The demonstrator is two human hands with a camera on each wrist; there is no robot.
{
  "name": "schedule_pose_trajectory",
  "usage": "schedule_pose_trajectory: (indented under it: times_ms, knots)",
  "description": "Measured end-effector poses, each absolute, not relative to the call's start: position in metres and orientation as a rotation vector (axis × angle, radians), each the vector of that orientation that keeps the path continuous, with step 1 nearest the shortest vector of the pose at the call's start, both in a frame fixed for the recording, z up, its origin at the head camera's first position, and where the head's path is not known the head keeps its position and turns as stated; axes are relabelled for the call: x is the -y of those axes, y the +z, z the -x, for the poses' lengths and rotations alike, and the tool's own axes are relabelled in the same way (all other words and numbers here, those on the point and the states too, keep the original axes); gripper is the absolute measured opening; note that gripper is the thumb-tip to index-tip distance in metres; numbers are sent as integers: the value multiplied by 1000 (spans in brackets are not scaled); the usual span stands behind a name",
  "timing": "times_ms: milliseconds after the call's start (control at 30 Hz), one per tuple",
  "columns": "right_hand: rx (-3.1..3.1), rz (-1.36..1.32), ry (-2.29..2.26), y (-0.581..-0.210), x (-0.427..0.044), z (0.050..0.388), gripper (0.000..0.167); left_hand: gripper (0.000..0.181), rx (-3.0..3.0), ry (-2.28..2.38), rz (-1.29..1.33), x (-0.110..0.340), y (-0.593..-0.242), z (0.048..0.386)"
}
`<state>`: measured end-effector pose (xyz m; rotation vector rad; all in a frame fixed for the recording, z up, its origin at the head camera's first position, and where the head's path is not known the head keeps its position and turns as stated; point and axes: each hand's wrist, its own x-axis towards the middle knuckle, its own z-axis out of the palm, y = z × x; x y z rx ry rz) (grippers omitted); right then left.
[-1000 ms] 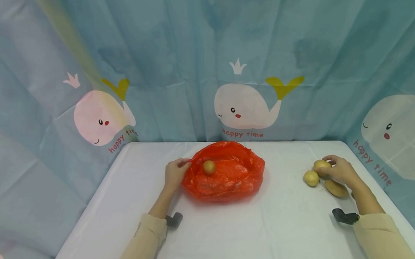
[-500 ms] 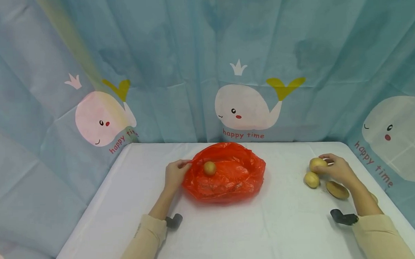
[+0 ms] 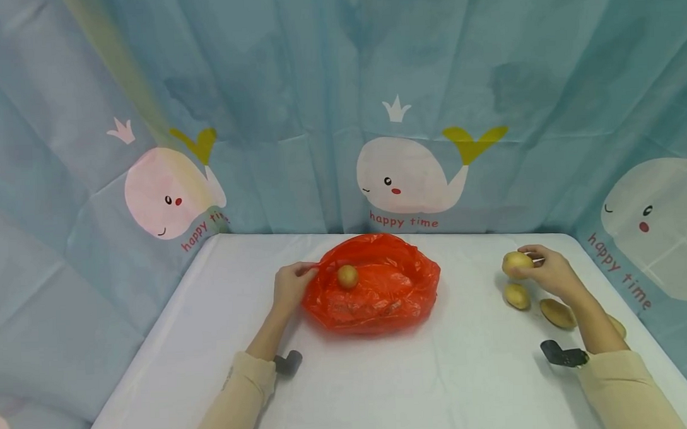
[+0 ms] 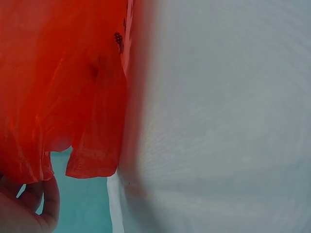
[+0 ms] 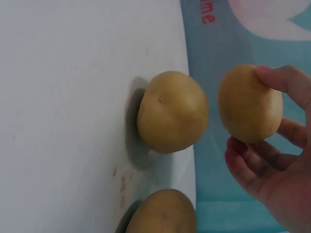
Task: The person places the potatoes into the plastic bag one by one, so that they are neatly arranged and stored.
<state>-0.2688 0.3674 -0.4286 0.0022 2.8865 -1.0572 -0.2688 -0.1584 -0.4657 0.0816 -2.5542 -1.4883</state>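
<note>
A red plastic bag (image 3: 381, 305) lies with its mouth spread on the white table, and one potato (image 3: 347, 277) shows inside it. My left hand (image 3: 291, 289) pinches the bag's left rim; in the left wrist view the fingers (image 4: 50, 201) grip the edge of the red plastic. Over at the right, my right hand (image 3: 554, 273) holds a potato (image 5: 249, 104) between thumb and fingers, raised off the table. Below that hand lie a potato (image 5: 172, 111) and another potato (image 3: 558, 314). A further potato (image 3: 616, 326) is partly hidden behind the right forearm.
The white table (image 3: 384, 390) ends at a blue curtain (image 3: 294, 115) printed with whales, which hangs behind and on both sides. Small brown dirt specks (image 5: 122, 187) mark the cloth near the loose potatoes. A black strap end (image 3: 563, 353) sticks out from the right wrist.
My right hand has drawn its potato left and up, away from the others, uncovering the potato behind the forearm. The left hand keeps its hold on the bag without visible movement.
</note>
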Motion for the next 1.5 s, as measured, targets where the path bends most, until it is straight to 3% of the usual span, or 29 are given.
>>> schedule_pose_trajectory:
  times_ms: [400, 1500]
  knots:
    - [-2908, 120, -1097, -414, -344, 277, 65, 24, 2561, -1492, -99, 155, -462, 270]
    - [-2859, 370, -1192, -405, -260, 300, 61, 24, 2548, -1486, -85, 157, -467, 270]
